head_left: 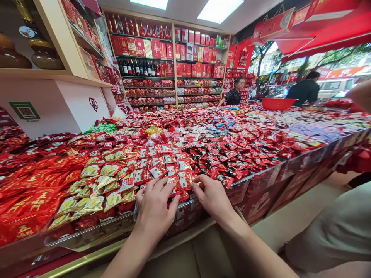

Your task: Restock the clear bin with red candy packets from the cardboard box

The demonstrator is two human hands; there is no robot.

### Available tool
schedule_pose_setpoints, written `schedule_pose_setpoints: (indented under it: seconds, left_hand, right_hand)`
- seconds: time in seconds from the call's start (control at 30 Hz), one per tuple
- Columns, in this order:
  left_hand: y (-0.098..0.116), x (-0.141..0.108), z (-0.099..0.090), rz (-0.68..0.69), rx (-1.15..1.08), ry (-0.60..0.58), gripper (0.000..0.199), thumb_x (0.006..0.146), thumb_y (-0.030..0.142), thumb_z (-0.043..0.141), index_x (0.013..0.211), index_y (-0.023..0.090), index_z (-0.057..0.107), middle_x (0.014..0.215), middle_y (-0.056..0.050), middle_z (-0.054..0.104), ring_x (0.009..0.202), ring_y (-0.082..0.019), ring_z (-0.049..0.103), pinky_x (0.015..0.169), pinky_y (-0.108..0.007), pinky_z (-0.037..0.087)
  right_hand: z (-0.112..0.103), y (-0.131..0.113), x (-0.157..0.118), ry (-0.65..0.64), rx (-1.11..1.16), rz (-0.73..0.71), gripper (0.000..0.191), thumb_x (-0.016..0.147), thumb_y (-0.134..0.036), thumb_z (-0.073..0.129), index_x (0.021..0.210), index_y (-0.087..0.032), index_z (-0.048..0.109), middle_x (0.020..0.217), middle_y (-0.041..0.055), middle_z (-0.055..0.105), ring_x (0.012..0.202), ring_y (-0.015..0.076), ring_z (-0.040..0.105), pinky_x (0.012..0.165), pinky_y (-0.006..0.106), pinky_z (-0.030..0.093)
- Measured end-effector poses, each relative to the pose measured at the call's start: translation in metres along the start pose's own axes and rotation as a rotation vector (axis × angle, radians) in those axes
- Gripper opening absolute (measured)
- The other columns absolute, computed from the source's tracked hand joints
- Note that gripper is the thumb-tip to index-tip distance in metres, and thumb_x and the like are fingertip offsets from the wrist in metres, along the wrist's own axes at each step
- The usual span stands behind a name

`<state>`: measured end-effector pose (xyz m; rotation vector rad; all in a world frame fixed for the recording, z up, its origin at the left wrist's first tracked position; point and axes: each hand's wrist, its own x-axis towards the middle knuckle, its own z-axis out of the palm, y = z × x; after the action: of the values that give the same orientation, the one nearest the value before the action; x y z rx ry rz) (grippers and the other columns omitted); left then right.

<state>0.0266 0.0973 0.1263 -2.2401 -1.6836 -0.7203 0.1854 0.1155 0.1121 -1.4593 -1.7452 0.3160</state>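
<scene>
My left hand [156, 204] rests over the front of a row of red-and-white candy packets [158, 170], fingers spread and palm down. Its fingertips touch the nearest packets. At the row's right side, my right hand [213, 195] has its thumb and curled fingers drawn together at the edge of a red-and-white candy packet [184, 178]. The fingertips' far side is hidden. Yellow-and-white packets [92, 202] with a fruit picture lie left of my left hand. Dark red packets [222, 156] are heaped beyond my right hand.
Clear plastic edging [246, 185] runs along the counter front. Large red packets [31, 200] lie far left. A red basin [278, 103] stands at the back, near a person in dark patterned clothing [233, 95]. Another person's grey clothing [333, 227] is close on the right.
</scene>
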Motion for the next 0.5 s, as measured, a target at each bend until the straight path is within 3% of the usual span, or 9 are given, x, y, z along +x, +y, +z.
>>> schedule_pose_setpoints:
  seconds: [0.27, 0.37, 0.43, 0.5]
  left_hand:
    - [-0.002, 0.003, 0.0, 0.016, 0.011, 0.023, 0.025, 0.074, 0.031, 0.053, 0.097, 0.027, 0.061, 0.114, -0.008, 0.061, 0.106, -0.031, 0.049, 0.083, -0.053, 0.034]
    - [-0.005, -0.01, -0.011, 0.167, -0.083, 0.134, 0.031, 0.074, 0.024, 0.055, 0.105, 0.021, 0.056, 0.116, -0.012, 0.057, 0.109, -0.029, 0.047, 0.085, -0.051, 0.037]
    - [-0.009, -0.033, -0.015, 0.348, -0.245, 0.235, 0.035, 0.074, 0.013, 0.056, 0.108, 0.017, 0.052, 0.111, -0.013, 0.059, 0.105, -0.024, 0.05, 0.087, -0.042, 0.041]
    - [-0.016, -0.067, -0.008, 0.439, -0.412, 0.28, 0.032, 0.075, 0.009, 0.055, 0.105, 0.019, 0.054, 0.093, -0.008, 0.066, 0.09, -0.019, 0.057, 0.077, -0.033, 0.045]
  right_hand:
    - [-0.003, -0.001, 0.005, -0.013, 0.017, 0.022, 0.016, 0.079, -0.026, 0.046, 0.074, -0.017, 0.058, 0.058, 0.0011, 0.059, 0.049, 0.0116, 0.048, 0.051, 0.021, 0.033]
    - [-0.014, -0.01, -0.006, -0.035, 0.104, -0.04, 0.015, 0.079, -0.024, 0.044, 0.077, -0.016, 0.057, 0.057, -0.0006, 0.056, 0.049, 0.01, 0.045, 0.051, 0.02, 0.032]
    - [-0.017, -0.011, -0.024, -0.212, 0.22, -0.116, 0.013, 0.077, -0.021, 0.044, 0.075, -0.017, 0.056, 0.055, -0.0027, 0.052, 0.048, 0.0083, 0.043, 0.049, 0.018, 0.032]
    - [-0.009, -0.001, -0.051, -0.509, 0.331, -0.173, 0.01, 0.071, -0.016, 0.047, 0.068, -0.018, 0.056, 0.053, -0.0046, 0.049, 0.046, 0.0067, 0.041, 0.044, 0.016, 0.029]
